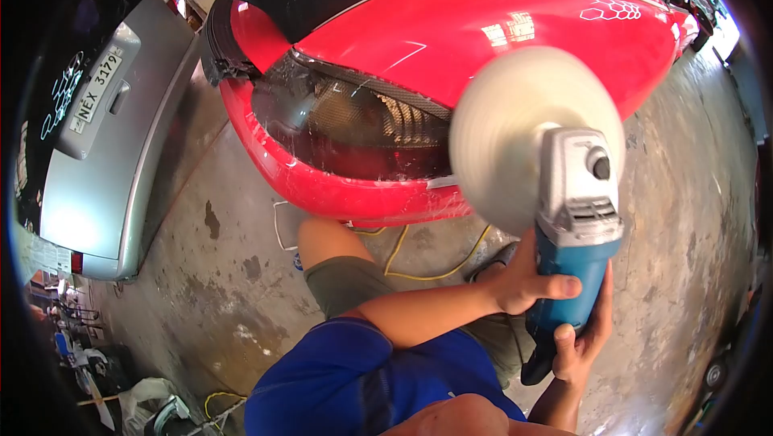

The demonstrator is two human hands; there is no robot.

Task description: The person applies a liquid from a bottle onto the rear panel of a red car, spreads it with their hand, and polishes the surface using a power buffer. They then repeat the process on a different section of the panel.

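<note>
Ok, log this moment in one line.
left hand: grips polisher body | right hand: grips its rear end | pad: blurred, by headlight of red car

The left arm (pixel 427 307) is extended forward across the body, and the left hand (pixel 531 281) is closed in a firm grip. The right hand (pixel 581 343) is clasped just below it — fingers curled, forearm brought up from beneath.

Centre-R: polisher (pixel 576 219) upright, pad (pixel 523 130) atop, against bumper (pixel 338 186) just R of headlight (pixel 354 126). L grip (pixel 527 279) on polisher's L side; R grip (pixel 581 339) below it, at rear end. Knee (pixel 322 235) under bumper, L of both grips. Cable (pixel 435 263) on floor (pixel 684 259) betw. knee and polisher. 2nd car (pixel 113 138) far L, well apart from bumper.
</note>
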